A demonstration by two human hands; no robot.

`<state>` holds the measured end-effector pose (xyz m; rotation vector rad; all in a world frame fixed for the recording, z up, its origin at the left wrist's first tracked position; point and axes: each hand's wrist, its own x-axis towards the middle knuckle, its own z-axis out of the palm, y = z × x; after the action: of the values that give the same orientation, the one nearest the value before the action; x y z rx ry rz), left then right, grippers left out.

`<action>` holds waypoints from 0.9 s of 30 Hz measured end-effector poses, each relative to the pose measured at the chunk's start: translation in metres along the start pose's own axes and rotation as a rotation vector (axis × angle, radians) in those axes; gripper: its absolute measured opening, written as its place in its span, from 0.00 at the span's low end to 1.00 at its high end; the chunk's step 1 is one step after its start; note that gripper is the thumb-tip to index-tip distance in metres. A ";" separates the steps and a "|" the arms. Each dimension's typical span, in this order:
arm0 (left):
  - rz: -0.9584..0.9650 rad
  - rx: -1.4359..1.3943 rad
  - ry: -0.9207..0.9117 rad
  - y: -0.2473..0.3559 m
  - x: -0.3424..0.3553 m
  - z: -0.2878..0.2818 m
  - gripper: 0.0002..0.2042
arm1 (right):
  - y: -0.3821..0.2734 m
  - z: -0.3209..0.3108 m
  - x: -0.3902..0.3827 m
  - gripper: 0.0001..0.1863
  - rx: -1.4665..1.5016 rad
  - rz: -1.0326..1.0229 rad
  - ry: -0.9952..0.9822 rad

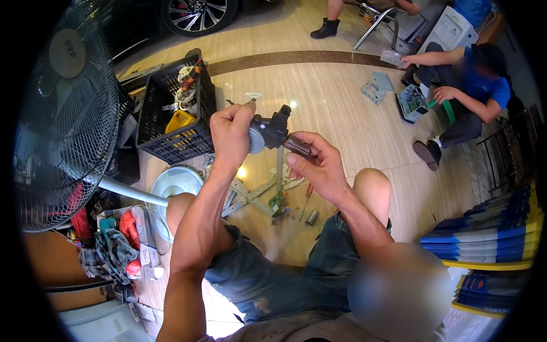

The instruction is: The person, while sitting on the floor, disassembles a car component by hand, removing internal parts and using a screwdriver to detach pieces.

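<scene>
My left hand [231, 135] is raised at chest height, fingers closed on a small dark motor assembly [269, 130] with a round grey disc on its side. A thin metal piece sticks up from between my left fingers. My right hand [319, 162] grips the same assembly from the right, its fingers around a dark brown cylindrical part [297, 146]. Both hands hold it above my bare knees. Below them on the wooden floor lies a grey cross-shaped fan base [256, 194] with a small green board, a red-handled screwdriver [306, 199] and a small metal cylinder [311, 217].
A standing fan's cage [65, 114] leans at my left. A black crate [179, 122] with parts stands behind my left hand. A round metal disc [174, 182] lies by my knee. Another person [461, 85] sits at the right rear over an opened device. Stacked blue-yellow packs [490, 233] lie right.
</scene>
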<state>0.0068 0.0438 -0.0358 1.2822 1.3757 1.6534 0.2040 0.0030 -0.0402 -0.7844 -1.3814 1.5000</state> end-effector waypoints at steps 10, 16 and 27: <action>0.055 -0.060 -0.015 0.010 -0.003 0.003 0.18 | 0.008 -0.013 0.001 0.21 0.032 0.116 -0.120; 0.121 -0.113 -0.066 0.014 -0.006 0.001 0.18 | 0.001 -0.010 0.000 0.23 0.241 0.208 -0.163; 0.136 -0.169 -0.136 0.013 -0.011 0.001 0.22 | 0.007 -0.010 -0.003 0.18 0.266 0.228 -0.230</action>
<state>0.0132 0.0311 -0.0262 1.3862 1.0663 1.6981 0.2122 0.0048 -0.0490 -0.6317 -1.2509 1.9559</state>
